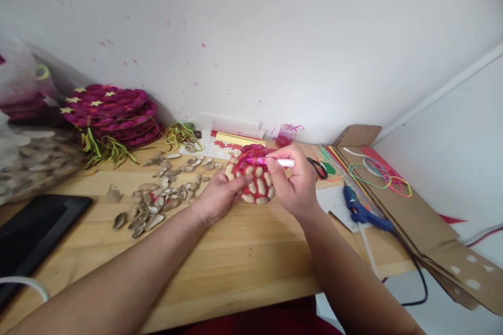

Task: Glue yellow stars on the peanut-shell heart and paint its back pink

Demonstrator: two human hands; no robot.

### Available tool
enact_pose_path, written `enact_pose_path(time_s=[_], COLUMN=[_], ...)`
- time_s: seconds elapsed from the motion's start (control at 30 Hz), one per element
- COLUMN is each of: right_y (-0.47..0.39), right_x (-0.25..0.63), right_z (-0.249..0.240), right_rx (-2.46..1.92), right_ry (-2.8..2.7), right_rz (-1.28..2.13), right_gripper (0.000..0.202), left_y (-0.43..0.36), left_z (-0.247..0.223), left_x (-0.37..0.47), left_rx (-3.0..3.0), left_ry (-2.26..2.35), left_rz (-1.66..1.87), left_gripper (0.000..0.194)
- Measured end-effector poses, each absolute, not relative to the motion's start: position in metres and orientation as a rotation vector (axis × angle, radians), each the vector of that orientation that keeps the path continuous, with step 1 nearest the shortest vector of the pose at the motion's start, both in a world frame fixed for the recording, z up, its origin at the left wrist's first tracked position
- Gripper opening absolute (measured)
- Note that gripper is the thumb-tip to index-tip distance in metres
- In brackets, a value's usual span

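Note:
My left hand grips the left edge of a round red disc covered with peanut shells, thumb on top. The shells on its far part are coated magenta; the nearer ones are plain tan. In my right hand is a paintbrush with a white handle, pinched between thumb and fingers. Its magenta-stained tip lies against the painted shells. Just behind the disc stands a small clear cup of magenta paint, with colour smeared round its rim.
Loose peanut shells lie left of the disc. A stack of magenta discs with yellow stars stands at the back left, a black tablet nearer. On the right are scissors, a blue glue gun and cardboard.

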State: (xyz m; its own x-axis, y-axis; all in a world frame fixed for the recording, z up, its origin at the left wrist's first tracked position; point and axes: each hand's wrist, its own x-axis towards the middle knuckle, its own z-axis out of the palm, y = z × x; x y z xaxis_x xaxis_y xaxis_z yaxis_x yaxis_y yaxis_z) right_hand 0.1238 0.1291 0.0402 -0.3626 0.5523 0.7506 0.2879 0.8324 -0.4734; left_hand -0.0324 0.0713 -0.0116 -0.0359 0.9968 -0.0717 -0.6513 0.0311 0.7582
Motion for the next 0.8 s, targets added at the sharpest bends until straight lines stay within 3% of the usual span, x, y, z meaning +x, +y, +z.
enact_pose_path(time_s=[0.37, 0.63, 0.8], right_y=[0.133, 0.130, 0.127], right_x=[0.124, 0.121, 0.119], right_z=[0.035, 0.035, 0.035], right_rx=[-0.625, -0.627, -0.613], right_ry=[-1.939, -1.933, -1.980], right_rz=[0.383, 0.357, 0.331], right_gripper=[0.007, 0.007, 0.007], left_y=[0.071, 0.072, 0.071], left_z=[-0.012, -0.009, -0.009], left_x=[-0.035, -0.035, -0.035], left_rx=[0.529, 0.506, 0.523], left_ry=[0.700, 0.684, 0.694], left_rz=[1.434, 1.438, 1.456], left_gripper=[0.029, 0.039, 0.031])
